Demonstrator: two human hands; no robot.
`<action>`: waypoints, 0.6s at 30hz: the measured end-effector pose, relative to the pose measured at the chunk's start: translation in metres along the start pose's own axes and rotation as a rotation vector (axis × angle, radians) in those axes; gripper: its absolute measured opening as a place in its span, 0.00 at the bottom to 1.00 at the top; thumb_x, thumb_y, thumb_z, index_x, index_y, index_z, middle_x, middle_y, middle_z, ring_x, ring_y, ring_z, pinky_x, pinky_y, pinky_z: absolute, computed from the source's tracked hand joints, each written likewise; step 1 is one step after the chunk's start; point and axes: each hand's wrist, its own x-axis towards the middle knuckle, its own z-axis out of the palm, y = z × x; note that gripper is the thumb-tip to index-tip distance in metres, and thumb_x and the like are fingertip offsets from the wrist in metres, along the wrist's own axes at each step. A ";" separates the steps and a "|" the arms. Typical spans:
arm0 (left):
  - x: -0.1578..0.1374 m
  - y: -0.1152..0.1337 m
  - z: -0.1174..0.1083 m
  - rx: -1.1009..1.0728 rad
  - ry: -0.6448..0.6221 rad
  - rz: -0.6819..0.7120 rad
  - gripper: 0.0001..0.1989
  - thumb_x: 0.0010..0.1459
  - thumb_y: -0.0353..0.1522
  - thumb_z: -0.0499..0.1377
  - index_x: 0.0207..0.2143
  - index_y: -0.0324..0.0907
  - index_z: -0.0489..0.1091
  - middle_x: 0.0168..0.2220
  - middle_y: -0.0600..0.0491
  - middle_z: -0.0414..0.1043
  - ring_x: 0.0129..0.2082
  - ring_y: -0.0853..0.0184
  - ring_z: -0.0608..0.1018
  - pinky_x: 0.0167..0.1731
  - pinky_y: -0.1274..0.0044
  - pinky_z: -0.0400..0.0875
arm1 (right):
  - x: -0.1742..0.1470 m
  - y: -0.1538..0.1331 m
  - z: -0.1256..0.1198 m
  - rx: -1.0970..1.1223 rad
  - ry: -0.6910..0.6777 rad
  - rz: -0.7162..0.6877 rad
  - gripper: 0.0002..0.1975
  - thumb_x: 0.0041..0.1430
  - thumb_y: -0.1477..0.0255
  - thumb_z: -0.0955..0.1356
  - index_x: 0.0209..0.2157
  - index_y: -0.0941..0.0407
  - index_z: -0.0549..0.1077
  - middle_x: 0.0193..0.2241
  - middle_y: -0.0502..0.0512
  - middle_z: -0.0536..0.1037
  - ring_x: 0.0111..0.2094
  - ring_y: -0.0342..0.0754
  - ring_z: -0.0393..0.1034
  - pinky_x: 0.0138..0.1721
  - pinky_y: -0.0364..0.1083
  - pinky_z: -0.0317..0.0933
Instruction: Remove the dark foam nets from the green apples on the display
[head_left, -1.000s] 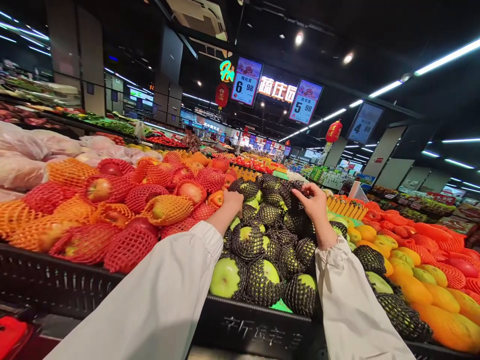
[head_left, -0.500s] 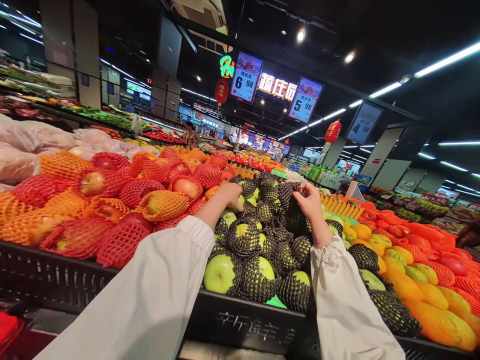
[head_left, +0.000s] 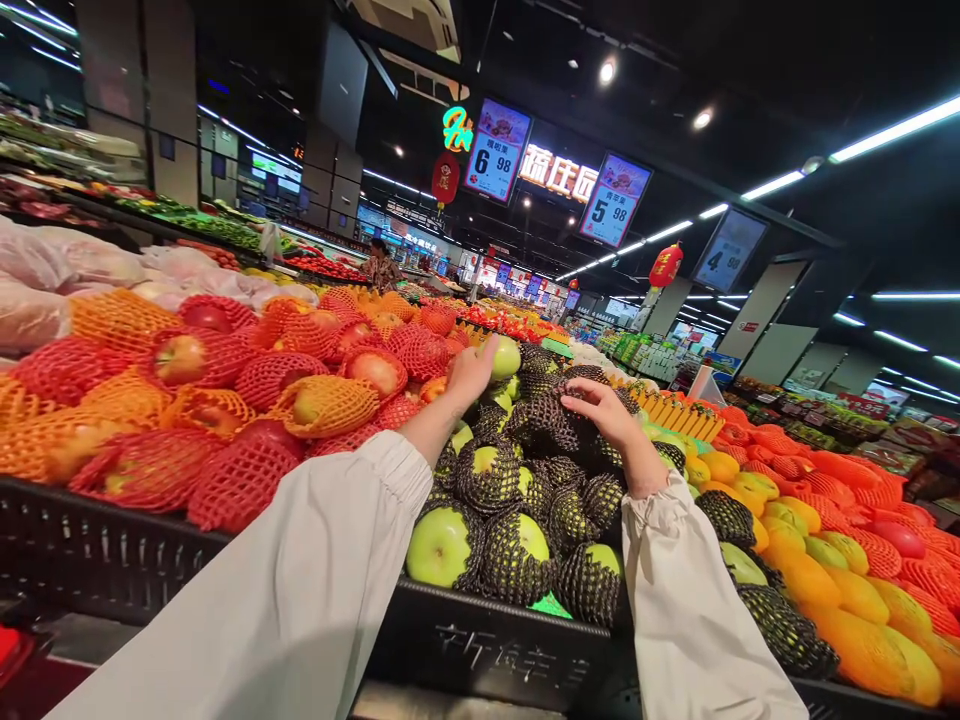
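Observation:
My left hand [head_left: 472, 372] is closed round a bare green apple [head_left: 505, 358], raised over the back of the pile. Its fingers are partly hidden behind the apple. Close on the right, the bent fingers of my right hand [head_left: 602, 408] pinch the edge of a black foam net [head_left: 546, 420], which sags and looks limp. Below both hands lie several green apples in black nets, among them a netted apple [head_left: 489, 474] in the middle and a half-bare apple [head_left: 439, 548] at the front left.
A black crate [head_left: 510, 640] with white writing edges the pile in front. Apples in red and orange nets [head_left: 240, 490] lie to the left, yellow-orange mangoes [head_left: 832, 590] to the right. A yellow slatted divider [head_left: 679, 412] stands behind. Price screens [head_left: 499, 150] hang overhead.
My left hand has lifted a green apple out of the pile, up and slightly right. My right hand has moved a little left and down, with the black net now lower.

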 end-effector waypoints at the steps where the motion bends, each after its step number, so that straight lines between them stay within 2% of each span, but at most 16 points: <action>1: -0.005 0.006 0.004 -0.229 -0.060 -0.036 0.40 0.63 0.56 0.39 0.52 0.35 0.72 0.46 0.37 0.78 0.46 0.54 0.80 0.45 0.69 0.74 | -0.002 -0.004 0.002 0.027 -0.062 -0.018 0.18 0.44 0.56 0.76 0.33 0.53 0.74 0.29 0.48 0.75 0.30 0.45 0.66 0.35 0.46 0.61; 3: -0.015 0.018 0.014 -0.627 -0.225 -0.094 0.42 0.63 0.58 0.36 0.56 0.34 0.68 0.43 0.38 0.79 0.41 0.59 0.82 0.41 0.72 0.75 | -0.006 -0.010 0.005 0.068 -0.171 -0.035 0.17 0.44 0.57 0.76 0.30 0.53 0.76 0.35 0.51 0.78 0.37 0.48 0.70 0.43 0.49 0.64; 5: -0.024 0.025 0.023 -0.824 -0.333 -0.146 0.43 0.62 0.60 0.39 0.56 0.35 0.68 0.40 0.40 0.80 0.37 0.60 0.83 0.37 0.74 0.76 | -0.009 -0.014 0.006 0.116 -0.217 -0.042 0.16 0.44 0.57 0.77 0.29 0.53 0.76 0.41 0.53 0.79 0.45 0.51 0.71 0.51 0.51 0.64; 7: -0.031 0.028 0.031 -0.880 -0.363 -0.189 0.40 0.61 0.61 0.43 0.54 0.38 0.70 0.37 0.42 0.80 0.35 0.62 0.82 0.33 0.75 0.76 | -0.010 -0.014 0.006 0.166 -0.206 -0.040 0.16 0.44 0.56 0.77 0.30 0.52 0.77 0.43 0.53 0.79 0.49 0.52 0.71 0.55 0.52 0.62; 8: -0.033 0.028 0.034 -0.891 -0.362 -0.207 0.39 0.61 0.60 0.44 0.53 0.39 0.71 0.36 0.44 0.81 0.35 0.62 0.82 0.32 0.76 0.76 | -0.010 -0.013 0.005 0.178 -0.193 -0.034 0.17 0.44 0.55 0.77 0.30 0.52 0.77 0.42 0.53 0.79 0.47 0.52 0.71 0.54 0.52 0.63; 12: -0.037 0.027 0.037 -0.969 -0.425 -0.252 0.33 0.64 0.56 0.45 0.48 0.39 0.73 0.33 0.47 0.80 0.32 0.65 0.81 0.28 0.79 0.75 | -0.008 -0.008 0.005 0.170 -0.157 -0.021 0.17 0.46 0.57 0.76 0.31 0.53 0.74 0.32 0.49 0.76 0.35 0.47 0.71 0.45 0.49 0.65; 14: -0.038 0.027 0.035 -0.984 -0.460 -0.262 0.32 0.65 0.55 0.44 0.45 0.39 0.73 0.27 0.49 0.78 0.25 0.67 0.79 0.23 0.80 0.73 | -0.007 -0.005 0.005 0.194 -0.149 -0.033 0.16 0.47 0.57 0.76 0.31 0.53 0.73 0.31 0.48 0.76 0.33 0.45 0.70 0.41 0.47 0.65; 16: -0.038 0.026 0.033 -0.936 -0.435 -0.271 0.31 0.64 0.56 0.46 0.42 0.39 0.73 0.20 0.54 0.72 0.15 0.72 0.71 0.14 0.82 0.63 | -0.005 -0.002 0.004 0.224 -0.137 -0.040 0.17 0.46 0.58 0.77 0.33 0.53 0.73 0.31 0.48 0.76 0.32 0.45 0.70 0.38 0.46 0.65; 18: -0.037 0.025 0.031 -0.880 -0.407 -0.291 0.31 0.63 0.57 0.47 0.37 0.39 0.71 0.15 0.58 0.64 0.09 0.77 0.60 0.09 0.84 0.50 | -0.004 0.000 0.003 0.231 -0.138 0.004 0.19 0.44 0.57 0.77 0.34 0.53 0.73 0.29 0.48 0.76 0.30 0.45 0.70 0.34 0.45 0.66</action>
